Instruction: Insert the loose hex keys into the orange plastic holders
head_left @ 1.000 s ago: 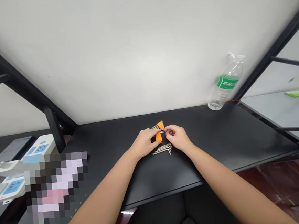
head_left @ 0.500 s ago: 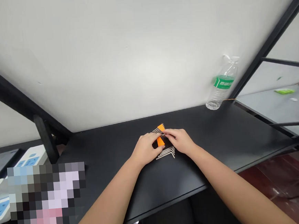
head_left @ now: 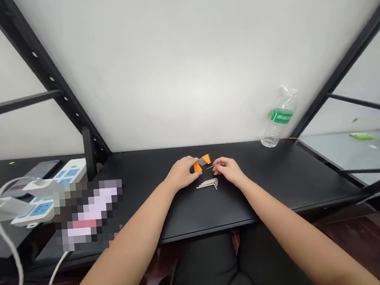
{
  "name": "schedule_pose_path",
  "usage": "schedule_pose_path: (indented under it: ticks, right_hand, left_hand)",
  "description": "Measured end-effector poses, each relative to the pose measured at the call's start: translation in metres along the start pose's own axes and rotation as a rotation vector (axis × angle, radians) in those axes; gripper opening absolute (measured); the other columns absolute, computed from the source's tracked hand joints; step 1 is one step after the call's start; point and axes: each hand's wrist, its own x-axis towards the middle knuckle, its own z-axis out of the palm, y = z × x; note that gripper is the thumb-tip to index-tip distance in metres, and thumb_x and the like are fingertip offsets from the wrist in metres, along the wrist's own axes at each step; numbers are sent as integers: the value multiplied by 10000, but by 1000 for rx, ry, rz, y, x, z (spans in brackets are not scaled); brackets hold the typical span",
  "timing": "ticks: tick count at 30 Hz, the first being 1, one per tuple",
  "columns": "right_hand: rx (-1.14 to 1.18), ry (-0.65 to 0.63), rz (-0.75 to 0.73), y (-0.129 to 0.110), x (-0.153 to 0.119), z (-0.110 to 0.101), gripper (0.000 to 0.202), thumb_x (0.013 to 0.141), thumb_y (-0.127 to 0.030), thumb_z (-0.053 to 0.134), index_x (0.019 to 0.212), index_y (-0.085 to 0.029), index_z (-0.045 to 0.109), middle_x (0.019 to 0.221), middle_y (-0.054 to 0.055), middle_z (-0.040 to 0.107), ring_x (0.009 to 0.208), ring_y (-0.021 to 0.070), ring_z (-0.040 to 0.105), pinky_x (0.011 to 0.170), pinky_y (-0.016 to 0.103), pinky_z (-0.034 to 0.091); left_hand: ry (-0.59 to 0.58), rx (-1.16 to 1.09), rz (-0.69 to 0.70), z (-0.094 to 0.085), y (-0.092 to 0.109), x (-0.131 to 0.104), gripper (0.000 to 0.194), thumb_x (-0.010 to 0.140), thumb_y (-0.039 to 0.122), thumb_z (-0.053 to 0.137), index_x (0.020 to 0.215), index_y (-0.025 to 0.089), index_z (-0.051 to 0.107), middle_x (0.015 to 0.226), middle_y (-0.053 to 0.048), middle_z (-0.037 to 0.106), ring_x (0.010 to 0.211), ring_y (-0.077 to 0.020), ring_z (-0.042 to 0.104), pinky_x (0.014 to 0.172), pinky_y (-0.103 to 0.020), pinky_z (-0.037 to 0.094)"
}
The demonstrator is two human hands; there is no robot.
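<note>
My left hand [head_left: 183, 173] grips an orange holder [head_left: 197, 167] between thumb and fingers. Several thin metal keys run between its two orange parts. To the right, my right hand [head_left: 227, 169] pinches a small thin metal key [head_left: 209, 167], whose tip points left toward the holder without touching it. Several L-shaped metal keys [head_left: 209, 183] lie side by side on the black table [head_left: 189, 213], just below and between my hands, with their short bent ends at the right.
A clear bottle with a green label [head_left: 280, 117] stands against the wall at the back right. At the left are white power strips [head_left: 72, 169] with plugs and a cable [head_left: 6, 236], beside a pixelated area. Black shelf posts rise at both sides.
My right hand has drawn away from the orange holder with a thin key in its fingers. My left hand still holds the holder. The view has shifted, showing more of the left side.
</note>
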Motion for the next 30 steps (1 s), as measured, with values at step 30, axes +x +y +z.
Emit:
schedule_pose_path:
  ticks: [30]
  right_hand:
    - [-879, -230, -347, -9, -6, -12, 202, 881, -171, 573, 970, -255, 733, 977, 3, 692, 905, 179, 620, 771, 271, 441]
  left_hand:
    - [-74, -43, 21, 13, -1, 24, 524, 831, 572, 655, 1257, 271, 704, 971, -29, 720, 805, -205, 650, 734, -304, 515]
